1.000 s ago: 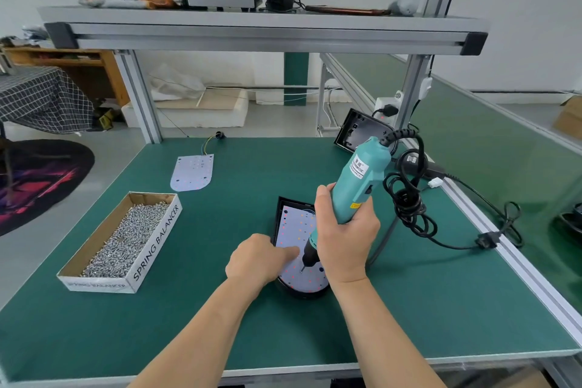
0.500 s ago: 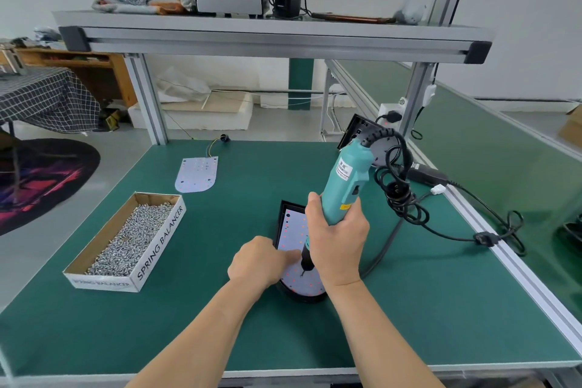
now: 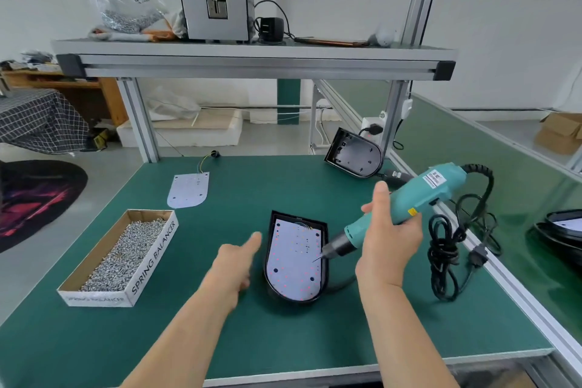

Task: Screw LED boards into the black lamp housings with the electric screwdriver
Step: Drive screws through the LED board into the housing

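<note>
A black lamp housing [image 3: 325,264] lies on the green bench, a white LED board [image 3: 293,261] seated inside it. My right hand [image 3: 389,236] is shut on the teal electric screwdriver [image 3: 409,201], which is tilted nearly flat, its bit just above the board's right edge. My left hand [image 3: 234,264] hovers left of the housing, forefinger extended, holding nothing. A loose LED board [image 3: 188,190] lies further back on the left. An empty black housing [image 3: 354,156] leans at the back right.
A cardboard box of screws [image 3: 119,257] sits at the left. The screwdriver's black cable [image 3: 453,249] is coiled at the right near the bench's aluminium edge. A shelf [image 3: 252,58] with a grey machine spans overhead. More housings [image 3: 563,230] rest on the neighbouring bench.
The screwdriver has been lifted off the board and tilted from upright to nearly flat, swinging right. My left hand has left the housing and moved left with the forefinger out.
</note>
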Available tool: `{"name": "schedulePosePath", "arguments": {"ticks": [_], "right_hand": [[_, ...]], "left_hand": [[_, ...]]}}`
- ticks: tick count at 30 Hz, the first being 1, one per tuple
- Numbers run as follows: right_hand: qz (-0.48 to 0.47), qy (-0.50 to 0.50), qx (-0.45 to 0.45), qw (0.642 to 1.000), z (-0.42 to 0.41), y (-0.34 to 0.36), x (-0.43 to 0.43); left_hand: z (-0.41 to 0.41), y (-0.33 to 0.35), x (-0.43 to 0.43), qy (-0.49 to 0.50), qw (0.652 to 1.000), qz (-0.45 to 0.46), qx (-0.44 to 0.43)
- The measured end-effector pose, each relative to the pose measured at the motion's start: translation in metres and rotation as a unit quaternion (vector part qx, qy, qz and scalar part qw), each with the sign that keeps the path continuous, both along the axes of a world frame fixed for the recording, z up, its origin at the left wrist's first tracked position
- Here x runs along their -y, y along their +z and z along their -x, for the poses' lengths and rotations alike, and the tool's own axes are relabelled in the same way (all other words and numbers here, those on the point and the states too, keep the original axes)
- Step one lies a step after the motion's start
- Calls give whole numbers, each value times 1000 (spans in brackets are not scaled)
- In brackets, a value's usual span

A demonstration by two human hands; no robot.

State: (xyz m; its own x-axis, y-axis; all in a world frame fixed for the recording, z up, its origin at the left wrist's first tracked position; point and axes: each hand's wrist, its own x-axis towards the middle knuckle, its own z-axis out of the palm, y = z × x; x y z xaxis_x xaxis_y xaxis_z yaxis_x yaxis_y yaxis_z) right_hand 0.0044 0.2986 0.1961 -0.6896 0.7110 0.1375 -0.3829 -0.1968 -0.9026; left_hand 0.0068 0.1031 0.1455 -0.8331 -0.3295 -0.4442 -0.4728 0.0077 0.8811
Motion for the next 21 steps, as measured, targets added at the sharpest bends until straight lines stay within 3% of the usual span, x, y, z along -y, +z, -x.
{"name": "schedulePosePath", "arguments": {"ticks": [3,6,13,19,21], "right_hand": [[53,27,34,998,-3,-6,-12],[71,39,39,996,-6,-11,-13],[93,43,33,994,-10,-6,-4],[105,30,5,994,-14,9,-3],[102,30,-4,994,-15,13,-3]], "left_hand": [[-9,10,22,82,949,-302,-33],[-24,21,31,64,916,-389,-79],[-37,33,23,-12,931,-342,-130],[-40,34,4,-116,982,-75,-128],[-41,32,-4,-114,983,-55,-129]]}}
